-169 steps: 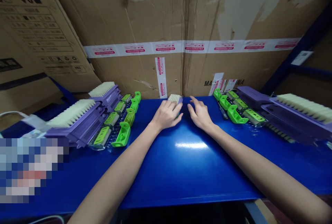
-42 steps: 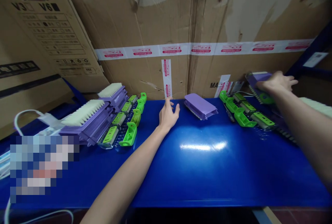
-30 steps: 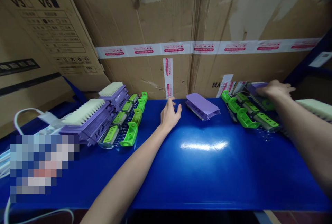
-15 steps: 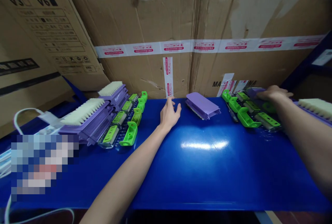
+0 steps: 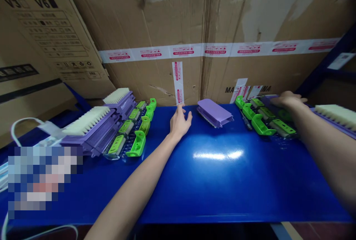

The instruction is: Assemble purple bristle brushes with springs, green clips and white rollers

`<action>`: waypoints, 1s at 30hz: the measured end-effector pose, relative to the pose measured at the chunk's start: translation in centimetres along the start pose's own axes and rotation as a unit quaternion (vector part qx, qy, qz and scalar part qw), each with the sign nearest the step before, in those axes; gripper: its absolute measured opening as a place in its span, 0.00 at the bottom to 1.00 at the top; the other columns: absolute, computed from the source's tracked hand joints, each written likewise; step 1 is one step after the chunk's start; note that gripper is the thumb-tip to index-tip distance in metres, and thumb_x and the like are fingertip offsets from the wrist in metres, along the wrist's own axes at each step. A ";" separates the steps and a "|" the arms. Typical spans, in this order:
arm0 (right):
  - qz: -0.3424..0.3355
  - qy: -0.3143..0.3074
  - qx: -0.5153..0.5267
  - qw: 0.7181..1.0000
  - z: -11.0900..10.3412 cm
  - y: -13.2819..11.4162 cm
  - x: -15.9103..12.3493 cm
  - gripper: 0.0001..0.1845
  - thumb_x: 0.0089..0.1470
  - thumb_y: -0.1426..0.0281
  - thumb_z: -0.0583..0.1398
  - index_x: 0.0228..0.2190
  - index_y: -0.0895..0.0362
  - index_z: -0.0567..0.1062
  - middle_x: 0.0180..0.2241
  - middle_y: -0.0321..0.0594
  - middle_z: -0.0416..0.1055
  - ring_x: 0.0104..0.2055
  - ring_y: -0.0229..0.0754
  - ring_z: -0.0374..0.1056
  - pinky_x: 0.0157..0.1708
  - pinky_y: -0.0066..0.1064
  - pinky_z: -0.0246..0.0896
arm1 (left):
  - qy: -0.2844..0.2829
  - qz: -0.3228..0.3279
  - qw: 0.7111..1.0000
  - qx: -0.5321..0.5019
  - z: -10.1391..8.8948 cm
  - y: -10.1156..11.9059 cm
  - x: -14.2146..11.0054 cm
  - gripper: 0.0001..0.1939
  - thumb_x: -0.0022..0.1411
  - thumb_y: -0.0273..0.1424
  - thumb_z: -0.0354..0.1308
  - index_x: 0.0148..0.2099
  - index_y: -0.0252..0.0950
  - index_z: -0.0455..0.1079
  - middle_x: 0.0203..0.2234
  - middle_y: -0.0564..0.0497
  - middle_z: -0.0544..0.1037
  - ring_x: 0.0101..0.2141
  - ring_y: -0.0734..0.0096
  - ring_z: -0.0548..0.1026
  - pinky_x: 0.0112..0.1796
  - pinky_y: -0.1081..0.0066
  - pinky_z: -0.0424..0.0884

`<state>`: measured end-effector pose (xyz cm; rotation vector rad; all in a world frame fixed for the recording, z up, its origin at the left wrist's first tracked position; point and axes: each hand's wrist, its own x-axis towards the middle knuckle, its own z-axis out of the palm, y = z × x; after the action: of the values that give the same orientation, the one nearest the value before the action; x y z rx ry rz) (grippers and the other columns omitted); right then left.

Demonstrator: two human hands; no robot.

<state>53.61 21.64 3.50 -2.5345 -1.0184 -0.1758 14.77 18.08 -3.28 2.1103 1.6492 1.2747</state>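
Note:
My left hand (image 5: 180, 121) is over the back of the blue shelf with its fingers apart and nothing in it. Just right of it lies a purple slotted plastic housing (image 5: 215, 111), bristles underneath. At the back right my right hand (image 5: 290, 101) has its fingers closed on another purple housing (image 5: 269, 100), partly hidden by the hand and wrist. In front of that hand lie green brackets (image 5: 260, 125) and clear parts with green plates (image 5: 282, 126). A dark slim tool (image 5: 246, 120) lies beside the brackets.
On the left stand purple housings with cream bristles (image 5: 90, 119), beside a row of green brackets (image 5: 137, 143). Another bristled piece (image 5: 338, 114) sits at far right. Cardboard boxes (image 5: 155, 21) wall the back. A white cable (image 5: 16, 127) runs along the left.
The whole view has shifted slightly, so things sit a little further left. Both hands keep nearly the same places and poses.

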 end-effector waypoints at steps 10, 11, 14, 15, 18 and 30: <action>-0.280 0.027 0.125 0.951 -1.0 -5.7 -9.5 0.25 0.57 0.60 0.54 0.50 0.63 0.71 0.48 0.62 0.68 0.52 0.59 0.63 0.47 0.46 0.57 | -0.051 0.020 0.989 0.140 -0.4 0.9 -0.3 0.10 0.65 0.35 0.49 0.32 0.39 0.66 0.30 0.49 0.75 0.33 0.66 0.75 0.34 0.70 0.67; -0.333 0.016 0.158 0.929 -0.7 -6.4 -11.3 0.24 0.58 0.60 0.53 0.49 0.63 0.72 0.48 0.58 0.70 0.51 0.57 0.64 0.49 0.45 0.58 | -0.063 0.013 0.986 0.154 -0.5 1.1 -0.3 0.12 0.65 0.36 0.48 0.30 0.39 0.65 0.28 0.49 0.75 0.32 0.65 0.75 0.33 0.70 0.67; -0.445 -0.069 0.192 0.872 0.6 -8.0 -16.2 0.25 0.60 0.55 0.50 0.48 0.57 0.73 0.46 0.51 0.72 0.47 0.54 0.68 0.48 0.44 0.63 | -0.082 -0.001 0.981 0.175 -0.7 1.3 -0.4 0.14 0.68 0.38 0.44 0.34 0.40 0.67 0.24 0.49 0.75 0.29 0.63 0.76 0.32 0.69 0.66; -0.455 -0.080 0.183 0.868 1.0 -8.3 -17.5 0.26 0.59 0.54 0.50 0.49 0.57 0.73 0.48 0.52 0.70 0.48 0.55 0.68 0.48 0.45 0.63 | -0.082 -0.001 0.980 0.181 -0.8 1.4 -0.4 0.15 0.68 0.38 0.43 0.36 0.40 0.67 0.24 0.49 0.76 0.30 0.62 0.77 0.32 0.69 0.66; -0.483 -0.081 0.175 0.854 1.7 -9.2 -19.6 0.27 0.60 0.55 0.49 0.52 0.58 0.71 0.54 0.53 0.66 0.51 0.56 0.67 0.49 0.47 0.63 | -0.079 0.008 0.978 0.194 -0.9 1.6 -0.5 0.16 0.69 0.40 0.40 0.40 0.39 0.67 0.27 0.46 0.78 0.32 0.59 0.78 0.33 0.68 0.67; -0.484 -0.005 0.271 0.832 4.1 -8.7 -18.8 0.28 0.59 0.53 0.50 0.55 0.52 0.66 0.56 0.49 0.63 0.57 0.55 0.59 0.55 0.53 0.56 | -0.084 0.016 0.977 0.195 -0.8 2.0 -0.6 0.13 0.70 0.36 0.41 0.47 0.37 0.63 0.30 0.45 0.79 0.32 0.59 0.79 0.34 0.68 0.70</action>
<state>33.90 17.07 -2.39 -1.3372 -1.9417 -0.1174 15.57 16.53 -1.89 2.3900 1.9189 0.7991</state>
